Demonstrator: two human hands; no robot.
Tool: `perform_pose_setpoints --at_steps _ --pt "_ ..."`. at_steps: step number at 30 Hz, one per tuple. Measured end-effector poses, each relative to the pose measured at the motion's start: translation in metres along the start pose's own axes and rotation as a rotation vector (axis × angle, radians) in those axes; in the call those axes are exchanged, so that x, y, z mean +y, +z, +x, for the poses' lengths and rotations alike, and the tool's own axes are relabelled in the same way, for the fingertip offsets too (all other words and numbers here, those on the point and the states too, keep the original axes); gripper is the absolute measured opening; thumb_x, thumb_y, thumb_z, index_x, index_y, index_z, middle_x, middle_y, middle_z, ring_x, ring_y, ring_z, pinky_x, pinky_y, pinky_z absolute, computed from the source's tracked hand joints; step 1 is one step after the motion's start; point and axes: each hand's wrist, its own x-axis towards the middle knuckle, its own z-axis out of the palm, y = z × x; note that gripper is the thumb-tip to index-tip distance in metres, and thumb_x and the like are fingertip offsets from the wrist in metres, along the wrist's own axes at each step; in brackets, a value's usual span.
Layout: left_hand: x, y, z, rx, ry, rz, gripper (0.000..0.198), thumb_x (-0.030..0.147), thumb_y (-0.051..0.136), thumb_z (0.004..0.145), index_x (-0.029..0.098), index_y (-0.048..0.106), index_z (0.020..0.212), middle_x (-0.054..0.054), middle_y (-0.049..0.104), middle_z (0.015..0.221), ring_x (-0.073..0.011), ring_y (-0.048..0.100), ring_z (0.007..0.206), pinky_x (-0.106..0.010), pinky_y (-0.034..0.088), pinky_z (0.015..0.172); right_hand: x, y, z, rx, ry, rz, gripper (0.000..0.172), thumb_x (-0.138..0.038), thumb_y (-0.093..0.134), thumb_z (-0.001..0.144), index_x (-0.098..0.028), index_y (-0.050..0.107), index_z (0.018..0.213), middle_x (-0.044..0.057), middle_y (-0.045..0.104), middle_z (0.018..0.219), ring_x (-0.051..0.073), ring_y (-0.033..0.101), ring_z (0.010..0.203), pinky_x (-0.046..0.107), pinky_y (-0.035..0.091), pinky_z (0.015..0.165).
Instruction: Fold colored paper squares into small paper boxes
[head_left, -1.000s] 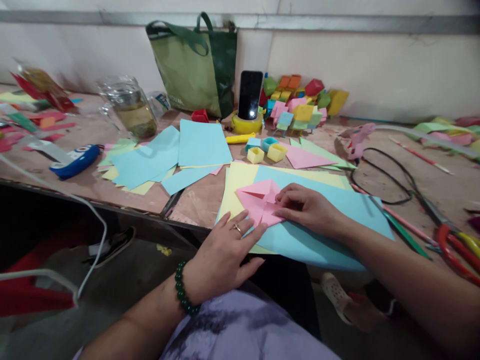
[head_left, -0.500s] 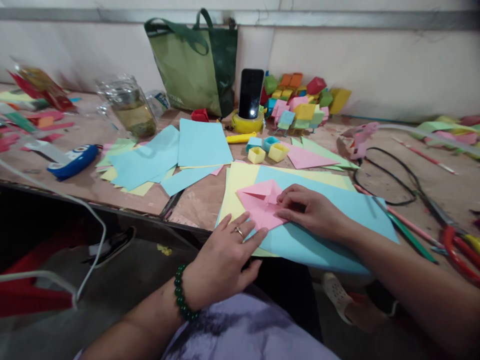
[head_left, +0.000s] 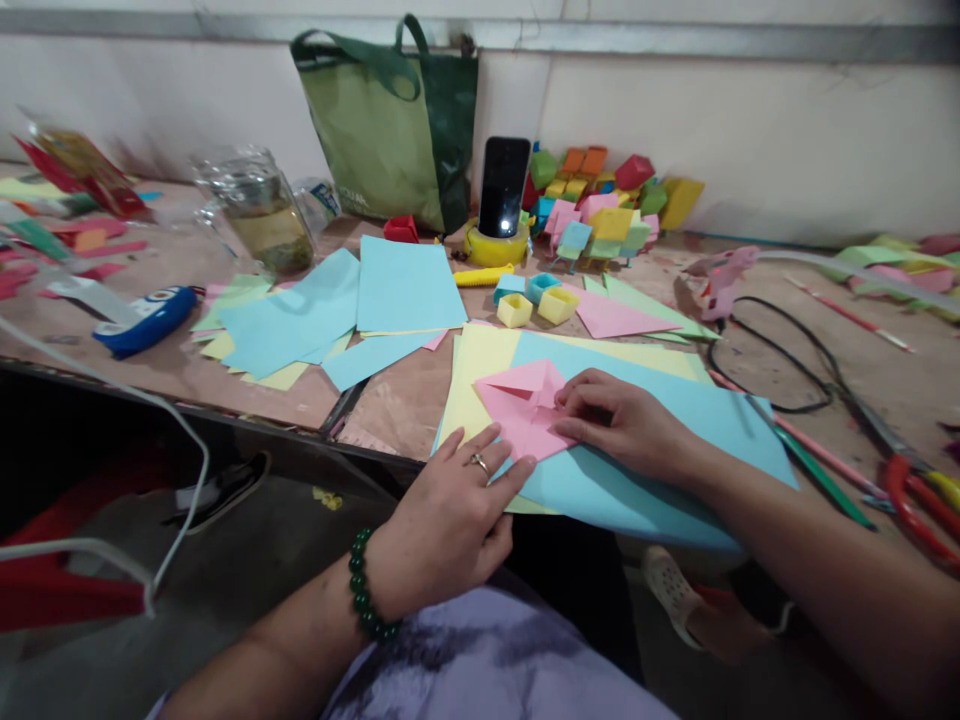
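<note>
A partly folded pink sheet of paper (head_left: 525,405) lies on a stack of blue paper (head_left: 645,490) and yellow paper (head_left: 472,375) at the table's front edge. My left hand (head_left: 454,510) rests with spread fingers at the sheet's lower left, fingertips touching its edge. On the right side, my right hand (head_left: 619,420) pinches a flap of the pink paper between thumb and fingers. The flap's tip is hidden by those fingers. Just behind the stack sit small folded yellow boxes (head_left: 557,305) and blue boxes (head_left: 541,288).
Loose blue sheets (head_left: 300,310) lie to the left, near a blue-handled tool (head_left: 150,320) and a glass jug (head_left: 259,215). A phone (head_left: 502,185) stands before a green bag (head_left: 382,130). Scissors (head_left: 900,470), a green pencil (head_left: 825,475) and a pink glue gun (head_left: 727,280) lie right.
My left thumb has drawn in slightly. The right hand and the pink paper stay in nearly the same place.
</note>
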Motion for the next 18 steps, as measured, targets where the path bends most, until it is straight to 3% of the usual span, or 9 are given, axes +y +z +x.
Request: perform_pose_setpoints --at_steps 13,18 --pt "0.002 -0.006 0.01 -0.025 -0.02 -0.031 0.041 0.017 0.051 0.079 0.014 0.056 0.12 -0.014 0.058 0.119 -0.0292 0.047 0.122 -0.048 0.04 0.103 -0.001 -0.001 0.001 -0.017 0.008 -0.009 0.018 -0.036 0.063 0.082 -0.02 0.063 0.072 0.005 0.061 0.092 0.017 0.059 0.077 0.03 0.047 0.069" --pt "0.006 -0.013 0.016 -0.056 -0.039 -0.024 0.043 0.016 0.051 0.078 0.014 0.056 0.121 -0.013 0.059 0.112 -0.0287 0.05 0.114 -0.044 0.044 0.098 -0.01 -0.003 0.003 -0.036 0.07 -0.134 0.027 -0.044 0.067 0.076 -0.02 0.064 0.088 0.004 0.058 0.087 0.017 0.055 0.071 0.03 0.045 0.063"
